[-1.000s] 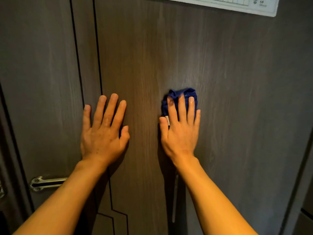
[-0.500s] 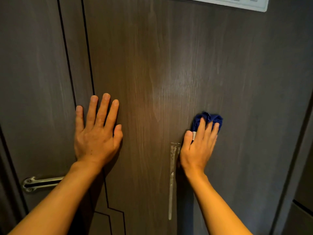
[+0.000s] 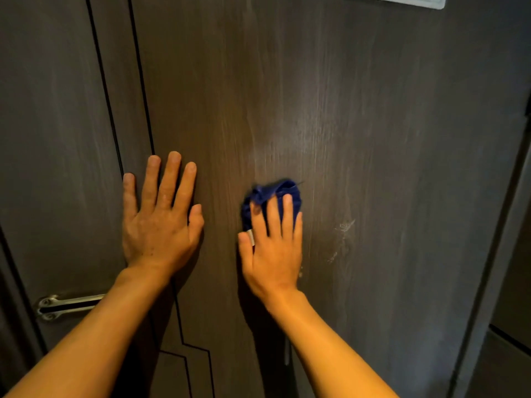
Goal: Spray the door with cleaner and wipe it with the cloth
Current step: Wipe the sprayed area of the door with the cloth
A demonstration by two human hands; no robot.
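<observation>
Our right hand (image 3: 273,254) lies flat with its fingers (image 3: 287,216) close together, pressing a crumpled dark blue cloth (image 3: 271,196) against the dark brown wood-grain door (image 3: 359,139); the cloth bulges out above the fingertips, and a small white tag shows by the thumb. Our left hand (image 3: 161,225) is spread open, palm on the same door, holding nothing, its fingers (image 3: 168,179) slightly apart and its little finger touching one of the thin black inlaid lines (image 3: 140,73). The two hands sit near each other, apart, at about the same height.

Just right of the cloth we see pale smeary marks (image 3: 346,226) on the wood. Below our left forearm a brushed metal door handle (image 3: 69,305) juts out to the left, partly covered by the arm. At the top edge, a corner of a white sheet (image 3: 416,1) shows on the door.

We count two hands, one cloth, one handle, two long inlaid lines.
</observation>
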